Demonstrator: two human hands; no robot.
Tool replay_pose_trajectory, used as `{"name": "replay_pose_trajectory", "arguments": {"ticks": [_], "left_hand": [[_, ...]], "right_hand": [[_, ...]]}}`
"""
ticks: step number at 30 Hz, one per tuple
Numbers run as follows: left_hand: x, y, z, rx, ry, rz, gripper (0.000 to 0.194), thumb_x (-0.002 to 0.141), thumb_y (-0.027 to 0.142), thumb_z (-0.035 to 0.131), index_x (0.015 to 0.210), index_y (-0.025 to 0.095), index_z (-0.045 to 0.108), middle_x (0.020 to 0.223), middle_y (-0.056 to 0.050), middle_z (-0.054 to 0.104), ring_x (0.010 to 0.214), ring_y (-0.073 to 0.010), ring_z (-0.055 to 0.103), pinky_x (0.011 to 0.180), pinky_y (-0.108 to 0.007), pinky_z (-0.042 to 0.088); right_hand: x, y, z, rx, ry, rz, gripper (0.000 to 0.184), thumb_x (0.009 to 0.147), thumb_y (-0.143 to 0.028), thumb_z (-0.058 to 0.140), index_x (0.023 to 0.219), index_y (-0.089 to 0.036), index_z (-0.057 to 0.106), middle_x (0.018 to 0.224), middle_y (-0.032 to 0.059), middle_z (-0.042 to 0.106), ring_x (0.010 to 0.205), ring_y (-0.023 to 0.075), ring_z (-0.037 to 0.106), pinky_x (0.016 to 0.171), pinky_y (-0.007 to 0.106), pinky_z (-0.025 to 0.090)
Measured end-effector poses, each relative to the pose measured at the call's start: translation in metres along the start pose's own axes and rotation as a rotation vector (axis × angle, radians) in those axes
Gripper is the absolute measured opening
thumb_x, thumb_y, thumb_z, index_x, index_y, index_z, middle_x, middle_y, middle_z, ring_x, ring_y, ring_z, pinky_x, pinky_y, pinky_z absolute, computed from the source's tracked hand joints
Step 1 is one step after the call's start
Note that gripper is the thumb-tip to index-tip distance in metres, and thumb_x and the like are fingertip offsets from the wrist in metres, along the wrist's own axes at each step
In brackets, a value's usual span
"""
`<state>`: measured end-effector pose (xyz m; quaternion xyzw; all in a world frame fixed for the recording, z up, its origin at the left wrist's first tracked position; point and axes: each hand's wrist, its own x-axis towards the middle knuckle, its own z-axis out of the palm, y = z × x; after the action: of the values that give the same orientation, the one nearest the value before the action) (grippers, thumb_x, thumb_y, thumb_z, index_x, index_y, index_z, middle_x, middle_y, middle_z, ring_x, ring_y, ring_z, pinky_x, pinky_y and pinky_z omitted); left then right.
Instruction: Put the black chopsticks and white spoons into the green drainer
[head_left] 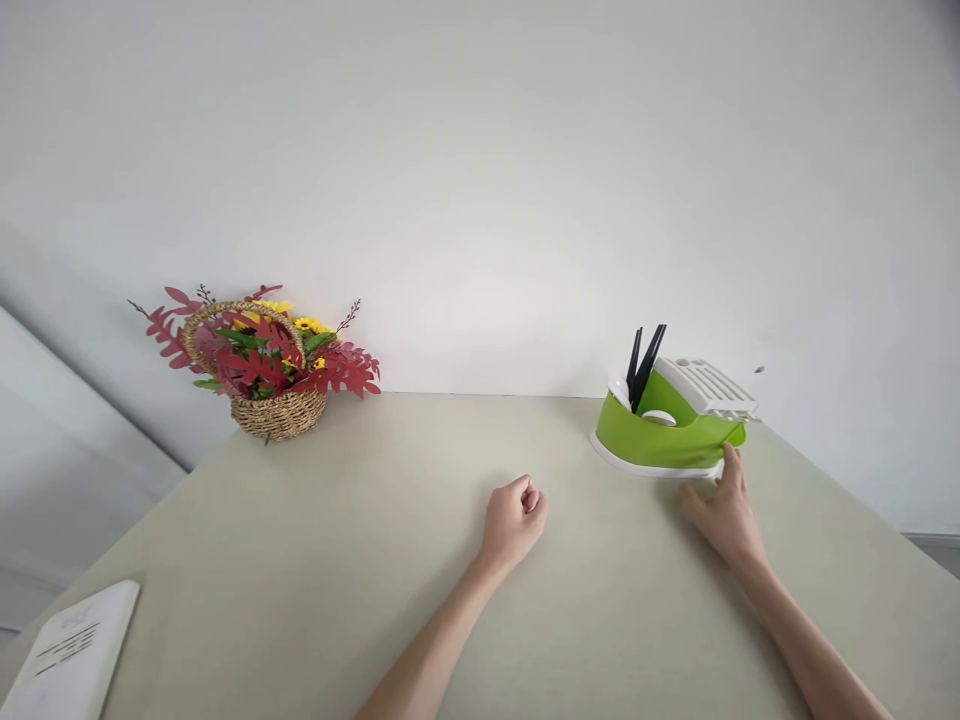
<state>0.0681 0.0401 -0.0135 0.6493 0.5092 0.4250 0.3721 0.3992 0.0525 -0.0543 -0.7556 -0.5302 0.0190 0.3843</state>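
On the right of the table stands a green and white utensil holder (652,440) with a slotted white rack (709,388) on top. Black chopsticks (646,368) lean upright inside it, and the white bowl of a spoon (659,417) shows at its rim. My right hand (729,515) is at the holder's front right corner, thumb and fingers apart. Its fingertips reach the green edge there; whether they press on it I cannot tell. My left hand (514,517) rests as a loose fist near the table's middle, apart from the holder, with nothing visible in it.
A woven basket (279,415) of red leaves and yellow flowers stands at the back left, by the wall. At the near left corner lies a white slotted board-like object (79,640), partly cut off. The table (300,560) meets a white wall behind.
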Motion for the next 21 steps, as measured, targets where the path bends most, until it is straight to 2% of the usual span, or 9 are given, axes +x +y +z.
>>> {"name": "replay_pose_trajectory", "arguments": {"ticks": [3,5,8,9,11,13,14,16,21], "left_hand": [[-0.003,0.003,0.000,0.118,-0.063,0.061,0.029,0.081,0.018,0.054,0.065,0.023,0.031,0.054,0.009,0.032,0.051,-0.0099,0.029,0.053,-0.025,0.021],[-0.005,0.005,0.001,0.176,-0.124,0.121,0.028,0.079,0.015,0.055,0.065,0.022,0.032,0.055,0.008,0.036,0.051,-0.0095,0.031,0.055,-0.024,0.023],[-0.010,0.008,0.002,0.262,-0.234,0.230,0.027,0.074,0.009,0.055,0.066,0.022,0.033,0.056,0.008,0.041,0.050,-0.0094,0.032,0.056,-0.024,0.024],[-0.012,0.009,0.002,0.295,-0.268,0.269,0.027,0.073,0.007,0.055,0.067,0.021,0.033,0.056,0.008,0.043,0.050,-0.0096,0.032,0.056,-0.024,0.023],[-0.015,0.009,0.004,0.371,-0.322,0.343,0.026,0.072,0.005,0.055,0.066,0.021,0.035,0.057,0.007,0.046,0.049,-0.0105,0.031,0.056,-0.026,0.021],[-0.017,0.009,0.005,0.448,-0.354,0.396,0.026,0.071,0.004,0.055,0.065,0.022,0.037,0.056,0.006,0.048,0.048,-0.0115,0.030,0.055,-0.028,0.018],[-0.018,0.009,0.005,0.475,-0.360,0.412,0.026,0.072,0.004,0.056,0.065,0.022,0.038,0.055,0.006,0.048,0.047,-0.0120,0.029,0.055,-0.029,0.017],[-0.018,0.009,0.005,0.500,-0.353,0.429,0.026,0.072,0.004,0.057,0.064,0.022,0.042,0.055,0.005,0.048,0.046,-0.0126,0.030,0.055,-0.030,0.017],[-0.024,0.011,0.009,0.589,-0.351,0.489,0.020,0.080,0.007,0.057,0.068,0.023,0.055,0.057,0.002,0.057,0.047,-0.0146,0.044,0.055,-0.031,0.022]], "right_hand": [[-0.008,-0.014,-0.004,0.044,-0.083,0.034,0.098,0.085,-0.048,0.058,0.167,-0.018,0.013,0.168,0.0216,0.029,0.121,0.0366,0.062,0.092,0.045,0.049],[-0.016,-0.028,-0.005,0.046,-0.099,0.029,0.096,0.086,-0.048,0.058,0.167,-0.021,0.015,0.170,0.0221,0.025,0.103,0.0314,0.069,0.086,0.044,0.051],[-0.031,-0.050,-0.001,0.037,-0.134,-0.006,0.086,0.089,-0.047,0.054,0.166,-0.028,0.020,0.173,0.0211,0.015,0.078,0.0234,0.070,0.077,0.043,0.054],[-0.036,-0.058,0.002,0.042,-0.139,-0.038,0.082,0.091,-0.046,0.052,0.165,-0.029,0.023,0.174,0.0204,0.011,0.082,0.0245,0.072,0.076,0.043,0.054],[-0.048,-0.072,0.008,0.065,-0.139,-0.136,0.076,0.092,-0.044,0.050,0.164,-0.030,0.027,0.175,0.0177,0.006,0.113,0.0323,0.069,0.080,0.043,0.055],[-0.058,-0.085,0.014,0.081,-0.129,-0.228,0.073,0.094,-0.041,0.048,0.164,-0.032,0.029,0.176,0.0147,0.002,0.140,0.0377,0.052,0.087,0.045,0.055],[-0.063,-0.091,0.016,0.088,-0.129,-0.266,0.072,0.094,-0.039,0.047,0.164,-0.033,0.028,0.176,0.0137,0.000,0.145,0.0383,0.046,0.090,0.047,0.055],[-0.072,-0.103,0.019,0.102,-0.143,-0.325,0.072,0.095,-0.035,0.046,0.164,-0.034,0.027,0.176,0.0133,-0.001,0.147,0.0382,0.044,0.090,0.049,0.056],[-0.089,-0.125,0.017,0.167,-0.199,-0.401,0.077,0.092,-0.023,0.046,0.165,-0.037,0.025,0.176,0.0130,0.000,0.127,0.0329,0.063,0.078,0.042,0.061]]}}
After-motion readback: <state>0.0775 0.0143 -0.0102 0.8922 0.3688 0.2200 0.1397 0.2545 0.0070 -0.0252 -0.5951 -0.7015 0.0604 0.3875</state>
